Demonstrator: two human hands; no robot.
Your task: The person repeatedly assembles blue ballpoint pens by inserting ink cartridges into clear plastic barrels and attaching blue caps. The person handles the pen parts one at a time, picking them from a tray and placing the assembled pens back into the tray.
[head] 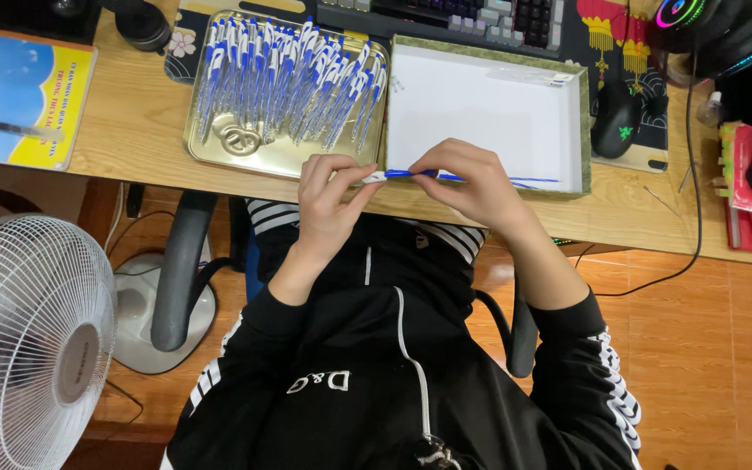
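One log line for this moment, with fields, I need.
left hand: holds pen white end | right hand: holds pen middle | gold tray: many pens | white box: nearly empty

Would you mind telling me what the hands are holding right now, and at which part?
Both hold one blue-and-white pen: the left hand pinches its white end, the right hand grips the blue barrel.

Both hands [406, 187] together, fingertips pinched.
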